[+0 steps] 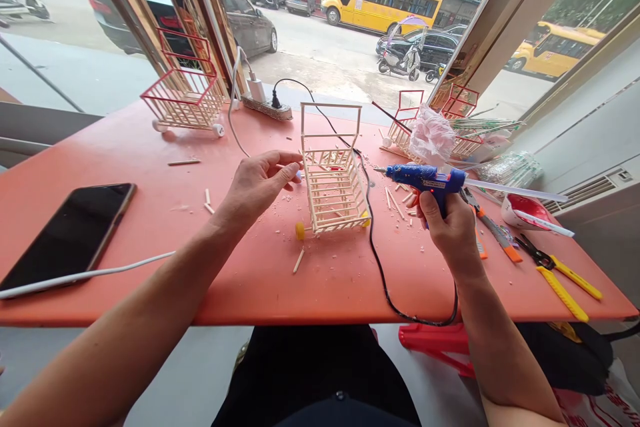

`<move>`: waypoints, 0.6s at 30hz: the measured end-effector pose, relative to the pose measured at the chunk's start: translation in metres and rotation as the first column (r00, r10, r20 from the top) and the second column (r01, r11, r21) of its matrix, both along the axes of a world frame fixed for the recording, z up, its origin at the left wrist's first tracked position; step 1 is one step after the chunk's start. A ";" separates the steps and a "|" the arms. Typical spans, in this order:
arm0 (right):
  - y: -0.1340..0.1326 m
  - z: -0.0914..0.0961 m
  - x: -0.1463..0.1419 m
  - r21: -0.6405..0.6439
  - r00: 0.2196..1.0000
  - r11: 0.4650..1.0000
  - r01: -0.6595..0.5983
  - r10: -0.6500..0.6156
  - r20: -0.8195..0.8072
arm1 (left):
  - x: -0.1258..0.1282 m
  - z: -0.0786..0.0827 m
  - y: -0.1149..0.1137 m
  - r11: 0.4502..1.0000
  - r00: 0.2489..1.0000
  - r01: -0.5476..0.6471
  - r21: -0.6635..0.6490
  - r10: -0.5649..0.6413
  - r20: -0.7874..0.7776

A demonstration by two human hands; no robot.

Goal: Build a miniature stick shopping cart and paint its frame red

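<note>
A small cart made of pale wooden sticks stands on the orange table, with yellow wheels at its near corners. My left hand is just left of the cart, thumb and fingers pinched on a small piece I cannot make out, close to the cart's side. My right hand grips the handle of a blue hot glue gun. Its nozzle points left toward the cart, a short way from it. The gun's black cord runs across the table beside the cart.
A phone and white cable lie at left. A red and cream stick cart and a power strip stand at the back. Another cart, a plastic bag, yellow-handled pliers, a cutter and a red bowl crowd the right.
</note>
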State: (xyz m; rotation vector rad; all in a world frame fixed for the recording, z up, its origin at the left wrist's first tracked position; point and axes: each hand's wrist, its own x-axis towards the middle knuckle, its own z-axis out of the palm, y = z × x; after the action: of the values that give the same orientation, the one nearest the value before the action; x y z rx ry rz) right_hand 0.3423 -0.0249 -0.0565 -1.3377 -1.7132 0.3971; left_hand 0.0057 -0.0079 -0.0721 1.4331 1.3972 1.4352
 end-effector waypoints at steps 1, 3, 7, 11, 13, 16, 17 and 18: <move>0.000 0.000 0.000 0.000 1.000 1.000 0.000 0.000 0.002 | 0.000 0.000 0.000 1.000 1.000 0.001 -0.001 -0.001 -0.002; 0.000 0.000 -0.001 0.002 1.000 1.000 -0.004 0.004 -0.002 | 0.001 0.001 0.000 1.000 1.000 0.001 -0.004 -0.001 -0.006; 0.000 0.000 -0.002 0.008 1.000 1.000 -0.002 0.002 0.000 | 0.001 0.003 -0.001 1.000 1.000 -0.001 -0.014 0.001 -0.015; 0.000 0.000 -0.001 -0.003 1.000 1.000 0.002 -0.002 0.003 | 0.002 0.003 -0.001 1.000 1.000 -0.001 -0.015 0.001 -0.012; 0.000 0.000 -0.001 -0.013 1.000 1.000 0.006 -0.006 0.005 | 0.002 0.003 -0.001 1.000 1.000 0.000 -0.015 0.000 -0.009; 0.000 -0.001 0.000 -0.024 1.000 1.000 0.010 -0.009 0.009 | 0.002 0.003 -0.001 1.000 1.000 0.002 -0.015 -0.003 -0.004; 0.000 -0.001 -0.001 -0.027 1.000 1.000 0.011 -0.011 0.009 | 0.002 0.003 -0.001 1.000 1.000 0.003 -0.014 -0.003 -0.003; 0.000 0.000 -0.001 -0.029 1.000 0.999 0.013 -0.013 0.009 | 0.002 0.002 -0.001 1.000 1.000 0.002 -0.013 -0.002 -0.001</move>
State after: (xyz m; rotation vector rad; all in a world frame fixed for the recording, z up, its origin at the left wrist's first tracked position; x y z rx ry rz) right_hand 0.3415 -0.0246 -0.0570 -1.3732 -1.7111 0.4104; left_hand 0.0076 -0.0089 -0.0697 1.4268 1.4027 1.4213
